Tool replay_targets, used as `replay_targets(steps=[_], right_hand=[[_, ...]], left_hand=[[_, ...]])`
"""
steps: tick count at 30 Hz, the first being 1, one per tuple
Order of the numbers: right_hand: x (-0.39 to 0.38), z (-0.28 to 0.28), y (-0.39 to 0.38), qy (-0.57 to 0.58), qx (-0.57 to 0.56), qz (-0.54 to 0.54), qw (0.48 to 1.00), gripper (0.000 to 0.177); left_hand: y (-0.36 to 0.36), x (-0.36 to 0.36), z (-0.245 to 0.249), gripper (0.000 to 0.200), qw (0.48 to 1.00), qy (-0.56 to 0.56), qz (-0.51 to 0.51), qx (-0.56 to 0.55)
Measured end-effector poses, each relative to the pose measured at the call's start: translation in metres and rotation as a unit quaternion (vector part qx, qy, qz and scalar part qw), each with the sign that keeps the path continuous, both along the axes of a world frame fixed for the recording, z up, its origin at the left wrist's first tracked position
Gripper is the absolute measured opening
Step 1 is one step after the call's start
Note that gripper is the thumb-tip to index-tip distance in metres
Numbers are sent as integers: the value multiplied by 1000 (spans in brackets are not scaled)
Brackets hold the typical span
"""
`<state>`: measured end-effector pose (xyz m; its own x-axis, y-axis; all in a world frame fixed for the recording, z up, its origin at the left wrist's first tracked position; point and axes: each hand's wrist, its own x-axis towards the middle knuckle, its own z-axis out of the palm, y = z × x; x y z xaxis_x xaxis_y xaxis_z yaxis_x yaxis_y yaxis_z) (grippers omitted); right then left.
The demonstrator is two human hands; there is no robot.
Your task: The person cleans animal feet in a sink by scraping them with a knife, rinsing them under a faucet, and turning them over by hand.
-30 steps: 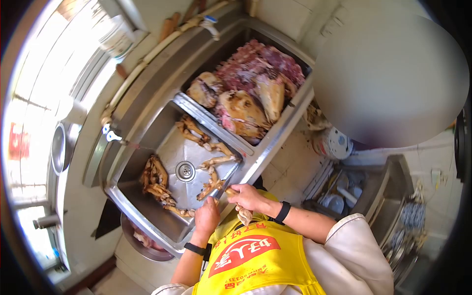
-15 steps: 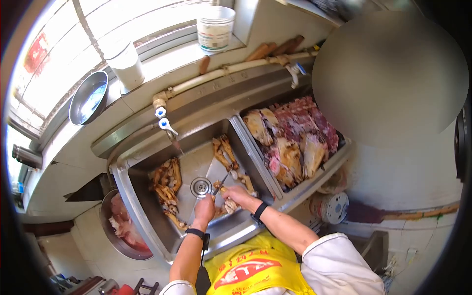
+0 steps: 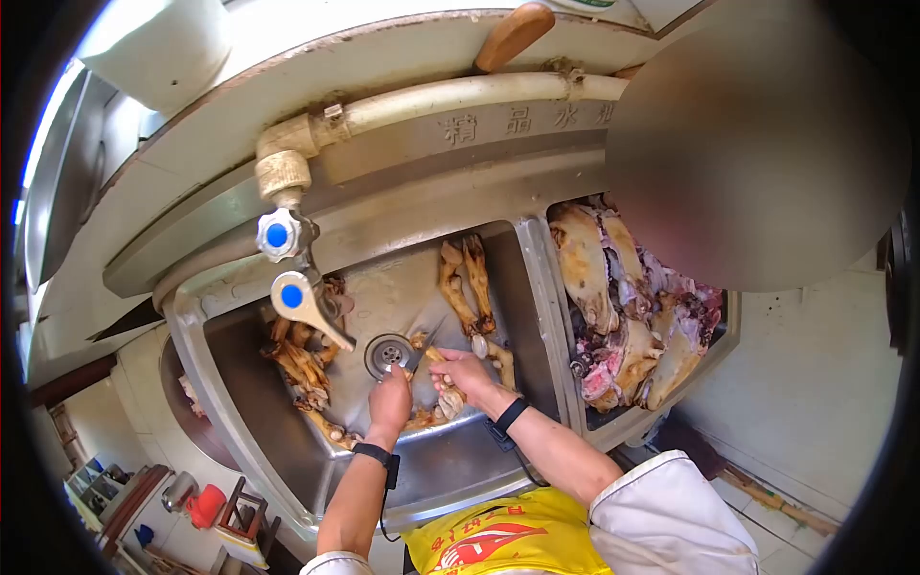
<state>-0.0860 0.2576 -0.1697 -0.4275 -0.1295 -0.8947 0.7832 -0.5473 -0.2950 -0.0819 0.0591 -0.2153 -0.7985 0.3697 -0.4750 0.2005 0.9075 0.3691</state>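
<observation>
Over the left basin of the steel sink, my left hand [image 3: 390, 401] is closed around the handle of a knife [image 3: 418, 355], its blade pointing up and away. Just to the right, my right hand [image 3: 465, 376] grips an animal foot [image 3: 436, 355] close beside the blade; fingers hide much of it. Below that hand, pale joint ends [image 3: 450, 401] show near more feet. A pair of brown animal feet [image 3: 466, 287] lies at the basin's far right. Several others are piled along the left side [image 3: 305, 369]. The drain [image 3: 389, 356] lies between the pile and my hands.
Skinned-looking animal heads [image 3: 632, 355] and red meat fill the right basin, past the steel divider [image 3: 548, 316]. A tap [image 3: 299, 299] juts over the left basin. A round bowl [image 3: 206, 422] stands left of the sink. A wooden handle [image 3: 515, 36] sticks up behind the pipe.
My view has moved closer to the sink and tilted, so the window has mostly left it. The blade and the foot stay close together in my hands.
</observation>
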Motion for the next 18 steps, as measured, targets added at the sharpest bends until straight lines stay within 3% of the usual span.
replay_targets(steps=[8,12,18], right_hand=[[2,-8,-10,-3,15,-27,1000,36],[-2,-9,-15,-1,26,-24,999,37],[0,-7,-13,1,52,36,998,46]], left_hand=[[20,-5,7,16,999,19,25,-40],[-2,13,8,15,999,26,39,-24],[31,-14,0,24,997,-5,72,22]])
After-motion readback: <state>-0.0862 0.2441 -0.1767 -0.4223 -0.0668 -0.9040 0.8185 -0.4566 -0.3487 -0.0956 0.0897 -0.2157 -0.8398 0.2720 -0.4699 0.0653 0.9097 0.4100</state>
